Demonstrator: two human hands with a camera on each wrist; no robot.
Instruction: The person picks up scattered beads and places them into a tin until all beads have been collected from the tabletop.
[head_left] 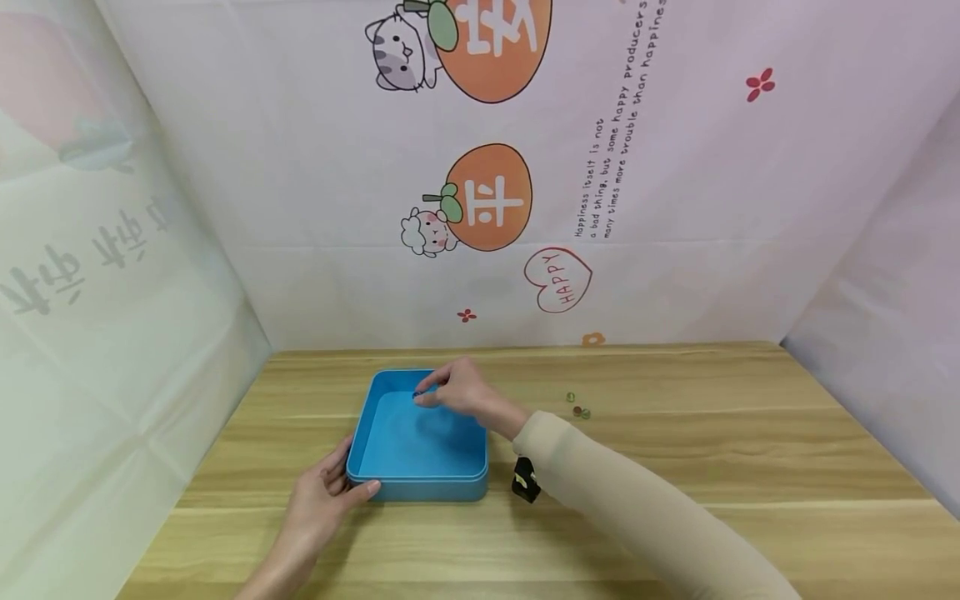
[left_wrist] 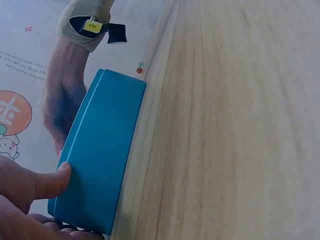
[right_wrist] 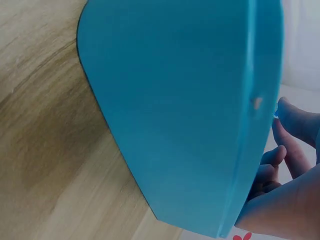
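One small marble (head_left: 417, 395), pinched between thumb and fingers of the right hand (head_left: 461, 390), is over the far part of the box (head_left: 427, 490). Dark in head view, bluish and glassy in right wrist view. Height above the box floor: can't tell. Left hand (head_left: 318, 496) grips the box at its near left corner, thumb on the near wall by the rim, other fingers along the left side.

Box: one, blue, open-topped, rounded corners, flat on the tabletop (head_left: 712, 425). Inside floor same blue, partly hidden by the right hand and forearm.

Loose marbles (head_left: 586, 413): three, right of the box, toward the back. Two side by side, one reddish, one greenish; third, greenish, just behind them. Marbles in view, held one included: four.

Beige sleeve (head_left: 645, 508) on right arm, one; black device (left_wrist: 117, 34) with yellow label at its cuff.

Tabletop: pale yellowish wood grain, streaks running left to right, meets the back wall (head_left: 675, 292).

Room: three whitish cloth walls; back, left wall (head_left: 165, 350), right wall (head_left: 892, 292). Back prints, mostly sideways: two orange fruits (head_left: 517, 225) with white characters, one cat (head_left: 397, 54), one sheep (head_left: 429, 232), one red heart (head_left: 557, 280) reading HAPPY, English lines, two red flowers (head_left: 467, 315), one orange flower (head_left: 592, 339) low down. Left wall: faint pinkish fruit, grey characters.
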